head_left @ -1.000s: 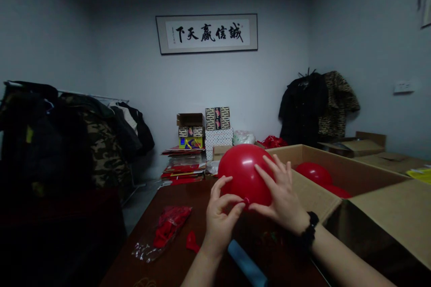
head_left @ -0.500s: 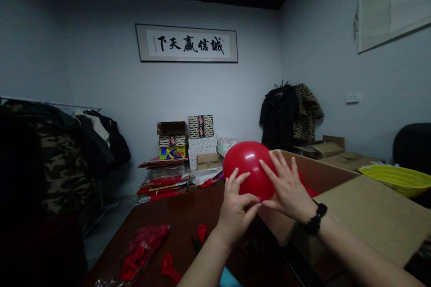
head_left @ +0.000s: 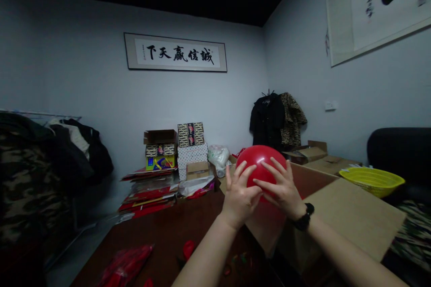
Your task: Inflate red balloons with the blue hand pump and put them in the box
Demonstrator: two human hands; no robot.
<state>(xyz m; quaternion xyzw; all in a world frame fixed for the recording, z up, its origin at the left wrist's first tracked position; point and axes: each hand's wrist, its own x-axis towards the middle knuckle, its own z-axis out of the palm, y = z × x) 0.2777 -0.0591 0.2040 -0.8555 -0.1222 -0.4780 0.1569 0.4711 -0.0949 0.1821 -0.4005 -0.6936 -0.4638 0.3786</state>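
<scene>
An inflated red balloon [head_left: 261,154] is held up in front of me over the table's right side. My left hand [head_left: 238,199] pinches at its lower end, where thumb and forefinger meet; the balloon's neck is hidden behind the fingers. The other fingers of that hand rest against the balloon's left side. With a black band on its wrist, my right hand [head_left: 284,188] grips the balloon from the right, its fingers spread over the front and its thumb hidden near the left thumb.
On the brown table [head_left: 161,231] lie a plastic bag of red balloons [head_left: 126,264] and a loose red balloon [head_left: 188,249]. An open cardboard box [head_left: 350,217] stands at the right, a yellow basket [head_left: 370,179] beyond it. Stacked boxes [head_left: 191,154] stand at the back.
My view has turned right, so the room shifts left. The hands have drawn closer together around the balloon, and its neck, visible between the fingertips before, is now hidden.
</scene>
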